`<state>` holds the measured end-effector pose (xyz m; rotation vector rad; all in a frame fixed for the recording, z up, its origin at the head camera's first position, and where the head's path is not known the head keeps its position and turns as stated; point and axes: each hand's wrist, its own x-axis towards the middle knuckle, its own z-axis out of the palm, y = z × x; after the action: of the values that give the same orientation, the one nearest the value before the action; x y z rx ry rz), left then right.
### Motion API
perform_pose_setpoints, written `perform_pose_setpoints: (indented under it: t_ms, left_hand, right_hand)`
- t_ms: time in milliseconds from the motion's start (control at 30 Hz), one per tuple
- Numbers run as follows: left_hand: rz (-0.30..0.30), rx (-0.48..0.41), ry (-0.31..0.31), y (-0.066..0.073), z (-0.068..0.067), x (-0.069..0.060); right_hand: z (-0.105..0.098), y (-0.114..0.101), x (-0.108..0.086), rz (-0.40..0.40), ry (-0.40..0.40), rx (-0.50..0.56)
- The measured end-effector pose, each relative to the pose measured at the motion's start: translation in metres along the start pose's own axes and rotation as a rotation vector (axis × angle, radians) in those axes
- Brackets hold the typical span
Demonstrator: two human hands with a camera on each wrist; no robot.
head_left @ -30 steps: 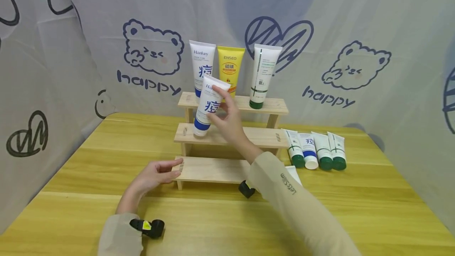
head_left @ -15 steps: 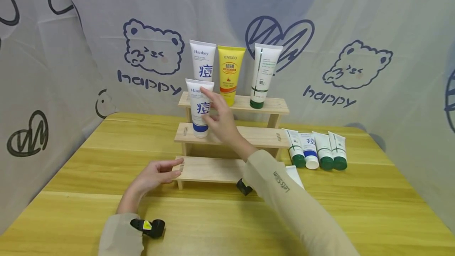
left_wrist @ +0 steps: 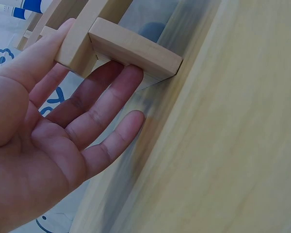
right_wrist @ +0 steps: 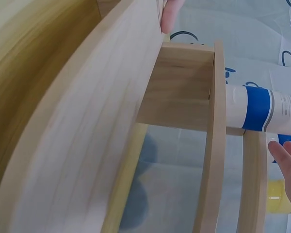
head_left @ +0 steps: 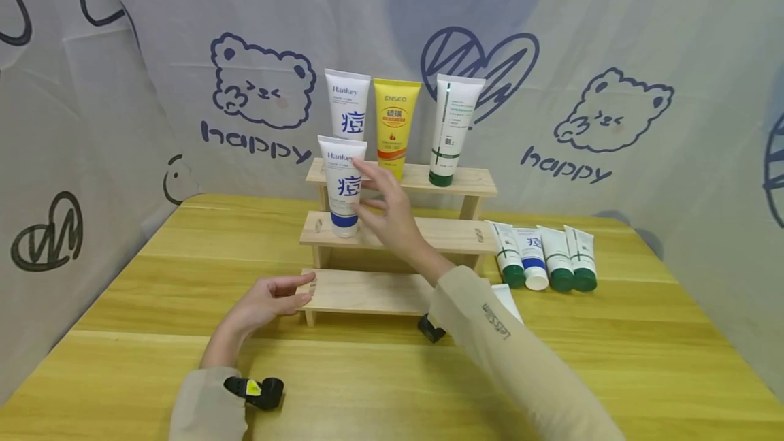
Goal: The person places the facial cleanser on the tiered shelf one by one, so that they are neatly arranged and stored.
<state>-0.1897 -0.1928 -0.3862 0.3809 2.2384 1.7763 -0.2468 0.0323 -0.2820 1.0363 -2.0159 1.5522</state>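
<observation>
Mid-tier on a wooden stand [head_left: 361,291], a Hankey tube [head_left: 338,186] is partly hidden by the right hand's [head_left: 395,216] parted fingers [head_left: 378,174]; the stand is gripped by the left hand [head_left: 269,299].

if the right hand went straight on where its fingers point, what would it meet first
Most likely the white-and-blue Hankey tube standing on the middle shelf; in the head view, the right hand overlaps its right edge, though whether they touch is hard to tell.
</observation>
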Motion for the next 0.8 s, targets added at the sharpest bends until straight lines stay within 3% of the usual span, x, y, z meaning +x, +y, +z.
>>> perform_pose_setpoints:
  t_ms: [200, 467, 800]
  left_hand:
    - [-0.006, 0.002, -0.002, 0.0, 0.0, 0.0]
    - [-0.021, 0.018, 0.011, -0.001, 0.0, 0.0]
    - [-0.016, 0.013, 0.014, -0.003, 0.0, 0.001]
  right_hand:
    - [-0.012, -0.012, -0.009, -0.017, 0.035, 0.021]
    - [-0.027, 0.011, -0.019, -0.032, 0.085, 0.001]
    - [-0.054, -0.003, -0.037, 0.093, 0.125, -0.015]
